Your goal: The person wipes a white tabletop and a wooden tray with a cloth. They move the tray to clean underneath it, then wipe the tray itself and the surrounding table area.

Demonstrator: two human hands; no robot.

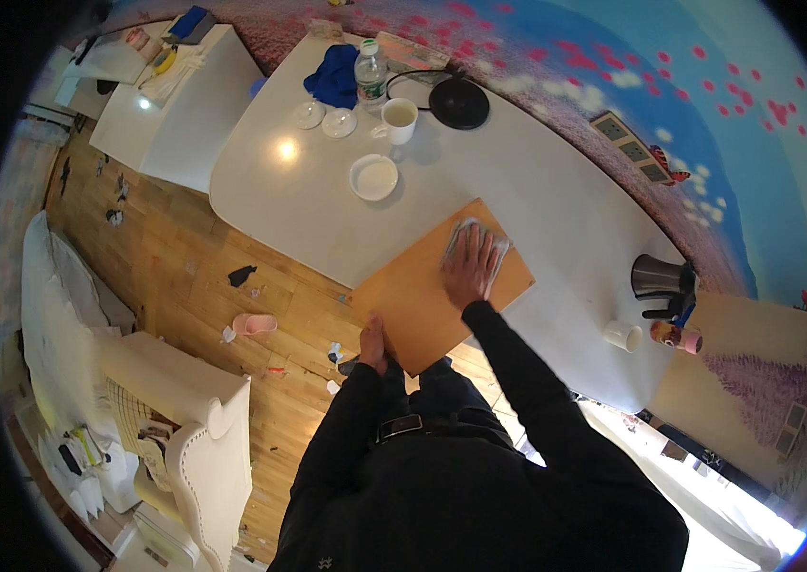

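A flat orange-brown wooden board [414,286] lies at a slant on the white table, its near part jutting past the table's edge towards my body. My left hand [373,345] grips the board's near left edge, thumb on top and the other fingers hidden beneath. Pressed flat near the board's far right side, my right hand [471,264] covers a folded whitish cloth [498,259]. The cloth shows around the fingers and past the side of the palm.
On the white table [289,207] stand a white bowl [374,177], a filled mug [397,120], two lids [324,120], a plastic bottle [370,75], a blue cloth [334,75] and a black round base [459,103]. A kettle [659,279] and a cup [622,336] are rightward. Litter dots the floor.
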